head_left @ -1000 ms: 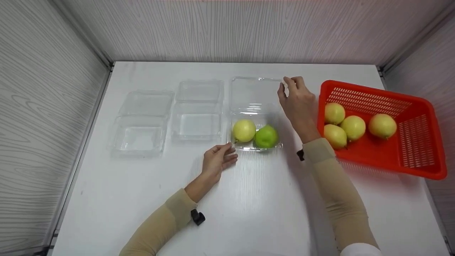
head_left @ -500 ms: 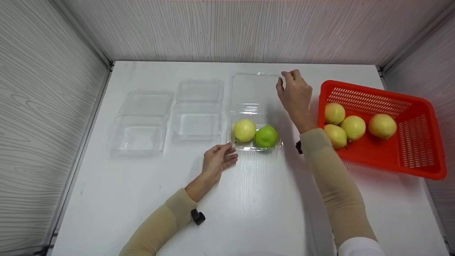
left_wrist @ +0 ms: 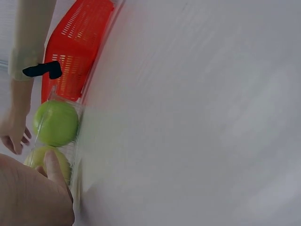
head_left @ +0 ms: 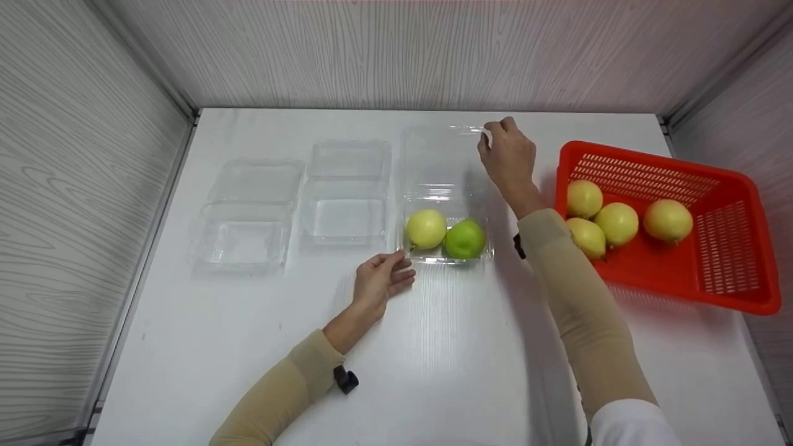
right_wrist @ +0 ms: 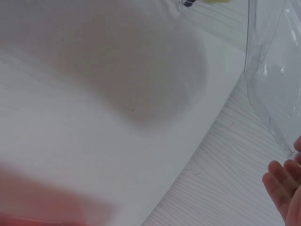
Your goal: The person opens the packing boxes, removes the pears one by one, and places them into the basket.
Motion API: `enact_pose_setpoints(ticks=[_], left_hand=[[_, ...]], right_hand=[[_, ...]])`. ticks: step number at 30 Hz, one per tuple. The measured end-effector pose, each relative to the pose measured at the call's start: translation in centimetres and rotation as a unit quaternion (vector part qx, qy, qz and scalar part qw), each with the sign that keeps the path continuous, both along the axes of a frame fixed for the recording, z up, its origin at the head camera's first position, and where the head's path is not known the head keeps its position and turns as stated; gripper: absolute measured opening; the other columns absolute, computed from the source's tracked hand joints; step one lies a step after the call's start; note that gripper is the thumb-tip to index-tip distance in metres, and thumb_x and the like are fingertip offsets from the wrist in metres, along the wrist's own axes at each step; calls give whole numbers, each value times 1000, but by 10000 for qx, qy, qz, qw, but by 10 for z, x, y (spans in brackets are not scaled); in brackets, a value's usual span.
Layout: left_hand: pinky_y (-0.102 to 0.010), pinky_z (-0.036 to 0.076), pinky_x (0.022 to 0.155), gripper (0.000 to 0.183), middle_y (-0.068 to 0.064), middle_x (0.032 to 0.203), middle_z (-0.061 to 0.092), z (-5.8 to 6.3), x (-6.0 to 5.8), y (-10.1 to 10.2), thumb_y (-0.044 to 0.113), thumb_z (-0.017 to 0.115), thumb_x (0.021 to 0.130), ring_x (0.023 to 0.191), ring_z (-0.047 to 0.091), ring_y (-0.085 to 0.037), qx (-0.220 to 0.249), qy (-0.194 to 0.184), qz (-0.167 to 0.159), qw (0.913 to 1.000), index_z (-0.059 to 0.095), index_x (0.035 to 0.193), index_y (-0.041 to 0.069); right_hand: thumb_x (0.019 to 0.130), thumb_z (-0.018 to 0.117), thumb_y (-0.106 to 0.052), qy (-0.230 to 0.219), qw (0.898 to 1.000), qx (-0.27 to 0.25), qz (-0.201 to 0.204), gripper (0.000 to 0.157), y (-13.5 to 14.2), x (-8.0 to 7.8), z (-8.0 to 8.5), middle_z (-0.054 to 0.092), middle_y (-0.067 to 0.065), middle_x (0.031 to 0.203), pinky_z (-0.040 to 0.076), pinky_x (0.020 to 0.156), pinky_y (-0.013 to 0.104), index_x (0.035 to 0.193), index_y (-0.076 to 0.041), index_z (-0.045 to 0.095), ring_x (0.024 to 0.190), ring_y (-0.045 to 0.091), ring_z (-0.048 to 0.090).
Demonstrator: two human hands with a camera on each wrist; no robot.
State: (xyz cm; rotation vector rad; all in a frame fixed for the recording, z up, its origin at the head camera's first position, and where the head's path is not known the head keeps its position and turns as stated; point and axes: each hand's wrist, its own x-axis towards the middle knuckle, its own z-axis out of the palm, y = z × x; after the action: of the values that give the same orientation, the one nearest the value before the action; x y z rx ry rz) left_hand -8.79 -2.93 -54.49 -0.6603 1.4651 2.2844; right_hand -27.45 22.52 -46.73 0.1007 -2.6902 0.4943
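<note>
A clear plastic clamshell box point(head_left: 446, 259) holds a yellow round fruit, perhaps a pear point(head_left: 426, 228), and a green apple point(head_left: 465, 238) side by side. Its hinged lid point(head_left: 441, 155) is raised at the back. With thumb and fingertips, my left hand point(head_left: 376, 279) pinches the box's front left corner. My right hand point(head_left: 509, 155) pinches the lid's far right corner between thumb and fingers. The right wrist view catches the lid point(right_wrist: 277, 70) with the fingertips at its corner. In the left wrist view the green apple point(left_wrist: 56, 123) lies beyond my left hand point(left_wrist: 35, 188).
Two more clear clamshell boxes, one at far left point(head_left: 243, 241) and one in the middle point(head_left: 348, 217), stand with lids raised and no fruit inside. A red plastic basket point(head_left: 737, 241) with several yellow fruits point(head_left: 667, 220) stands at the right. Panelled walls border the table.
My right hand has moved a little away and to the left, with the lid's corner following it, so the lid's edge shifts. The left hand and both fruits stay put.
</note>
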Motion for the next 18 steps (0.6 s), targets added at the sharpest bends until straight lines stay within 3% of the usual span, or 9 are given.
enact_pose_setpoints(ticks=[18], left_hand=[[-32,69,84,13,-2,90,77,0,1,2,17,68,103,83,79,-15,-25,-42,44,10000,68,106,4]], right_hand=[[105,63,-19,-668,9977,-52,-134,26,-5,-18,-14,71,22,119,63,87,55,120,-2,74,99,41,74]])
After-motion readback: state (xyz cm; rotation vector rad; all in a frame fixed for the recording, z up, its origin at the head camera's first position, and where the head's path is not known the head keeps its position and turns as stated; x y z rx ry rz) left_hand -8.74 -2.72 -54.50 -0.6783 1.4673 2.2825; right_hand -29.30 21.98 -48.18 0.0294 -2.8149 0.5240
